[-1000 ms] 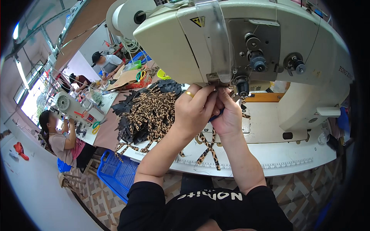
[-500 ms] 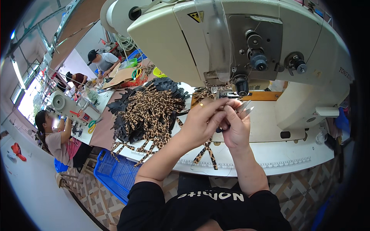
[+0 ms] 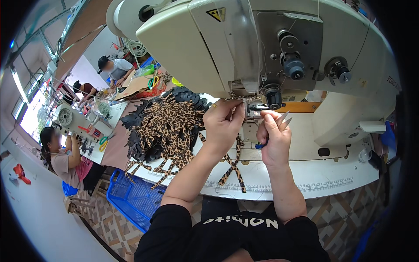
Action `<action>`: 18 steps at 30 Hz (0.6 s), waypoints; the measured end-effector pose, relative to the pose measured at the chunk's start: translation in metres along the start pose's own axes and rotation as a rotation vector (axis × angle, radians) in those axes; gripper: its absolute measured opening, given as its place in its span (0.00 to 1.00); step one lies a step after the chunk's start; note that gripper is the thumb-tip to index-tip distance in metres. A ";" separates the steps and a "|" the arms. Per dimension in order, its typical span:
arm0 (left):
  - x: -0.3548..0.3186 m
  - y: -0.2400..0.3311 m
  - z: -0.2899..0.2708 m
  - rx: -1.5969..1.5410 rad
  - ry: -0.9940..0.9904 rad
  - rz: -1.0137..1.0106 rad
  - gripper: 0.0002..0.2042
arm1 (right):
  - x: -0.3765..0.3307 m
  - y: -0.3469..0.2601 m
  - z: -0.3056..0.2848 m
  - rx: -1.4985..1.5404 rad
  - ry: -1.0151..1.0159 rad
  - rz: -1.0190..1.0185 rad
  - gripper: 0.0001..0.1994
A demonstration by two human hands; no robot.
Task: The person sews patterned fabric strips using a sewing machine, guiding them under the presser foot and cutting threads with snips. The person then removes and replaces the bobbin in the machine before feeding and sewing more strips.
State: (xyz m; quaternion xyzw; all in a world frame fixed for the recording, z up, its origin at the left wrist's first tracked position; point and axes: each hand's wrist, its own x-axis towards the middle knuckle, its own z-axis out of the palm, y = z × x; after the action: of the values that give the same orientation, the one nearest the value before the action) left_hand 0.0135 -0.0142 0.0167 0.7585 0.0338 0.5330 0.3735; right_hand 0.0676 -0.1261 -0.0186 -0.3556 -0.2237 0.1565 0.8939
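Note:
My left hand (image 3: 224, 123) is at the sewing machine's needle area (image 3: 255, 107), thumb and forefinger pinched together. What lies between those fingertips is too small to make out. My right hand (image 3: 276, 137) is closed around thread snips (image 3: 284, 121), their pointed metal blades sticking out past the fingers to the right. A blue bit (image 3: 261, 145) shows under that hand. Below the left hand, leopard-print straps (image 3: 234, 168) cross and hang over the table's front edge. To its left lies a big heap of leopard-print straps (image 3: 168, 124) with black pieces (image 3: 135, 142) around them.
The cream sewing machine (image 3: 187, 48) arches over my hands. A printed ruler (image 3: 305, 185) runs along the white table's front edge. A blue plastic basket (image 3: 131, 196) stands below on the left. Beyond are green-yellow scissors (image 3: 104, 143) and several people at work.
My hands have come apart. The left moved up and toward the needle area; the right shifted slightly right with the thread snips still in it.

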 end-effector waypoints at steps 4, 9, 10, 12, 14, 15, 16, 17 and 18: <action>0.000 -0.001 -0.001 0.097 -0.013 0.067 0.04 | -0.001 -0.002 -0.004 -0.026 -0.009 -0.002 0.06; 0.003 -0.003 -0.002 0.105 -0.015 0.107 0.04 | -0.002 -0.002 -0.005 -0.020 0.003 0.002 0.06; 0.004 -0.004 -0.002 0.107 -0.013 0.103 0.04 | -0.003 -0.002 -0.004 -0.014 -0.016 -0.012 0.06; 0.005 -0.004 -0.003 0.107 -0.012 0.098 0.04 | -0.004 -0.003 -0.004 -0.028 0.007 -0.003 0.06; 0.006 -0.004 -0.003 0.156 -0.038 0.115 0.05 | -0.004 -0.003 -0.003 -0.022 -0.005 -0.017 0.06; 0.005 -0.004 -0.003 0.154 -0.037 0.116 0.05 | -0.004 -0.003 -0.003 -0.023 0.015 -0.005 0.06; 0.005 -0.003 -0.003 0.164 -0.044 0.117 0.05 | -0.004 -0.004 -0.003 -0.020 -0.002 -0.017 0.06; 0.005 -0.003 -0.002 0.173 -0.054 0.118 0.05 | -0.004 -0.003 -0.003 -0.023 0.005 -0.012 0.06; 0.005 -0.003 -0.002 0.173 -0.050 0.118 0.05 | -0.004 -0.003 -0.003 -0.030 0.032 0.009 0.06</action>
State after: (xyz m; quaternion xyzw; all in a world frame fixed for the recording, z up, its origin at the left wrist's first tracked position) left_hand 0.0153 -0.0092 0.0192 0.8017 0.0256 0.5299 0.2755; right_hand 0.0661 -0.1322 -0.0197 -0.3723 -0.2102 0.1518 0.8912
